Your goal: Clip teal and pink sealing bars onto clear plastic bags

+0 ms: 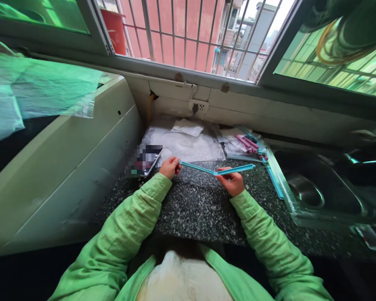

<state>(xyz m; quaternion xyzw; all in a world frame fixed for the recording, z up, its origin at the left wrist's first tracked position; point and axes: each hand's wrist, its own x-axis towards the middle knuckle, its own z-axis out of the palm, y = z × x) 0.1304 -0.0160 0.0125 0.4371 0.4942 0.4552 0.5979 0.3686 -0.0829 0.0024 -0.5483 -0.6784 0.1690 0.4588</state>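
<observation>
A light-blue plastic bag clip [235, 169] is spread wide at its hinge, its two long arms forming a shallow V above the counter. The tip of its left arm is pinched in my left hand [170, 168], fingers closed. My right hand [232, 183] is closed on the clip near the hinge, and the other arm sticks out to the right past the fingers. Behind the clip lies a clear plastic bag [188, 146] with something white in it, and a small white packet [188, 127] rests on top.
A phone [148, 161] with a blurred screen lies left of my left hand. More blue and pink clips [249, 144] are heaped at the back right, beside a steel sink [303, 190]. A pale appliance side [113, 125] bounds the speckled counter [200, 213]. A socket [199, 106] is on the wall.
</observation>
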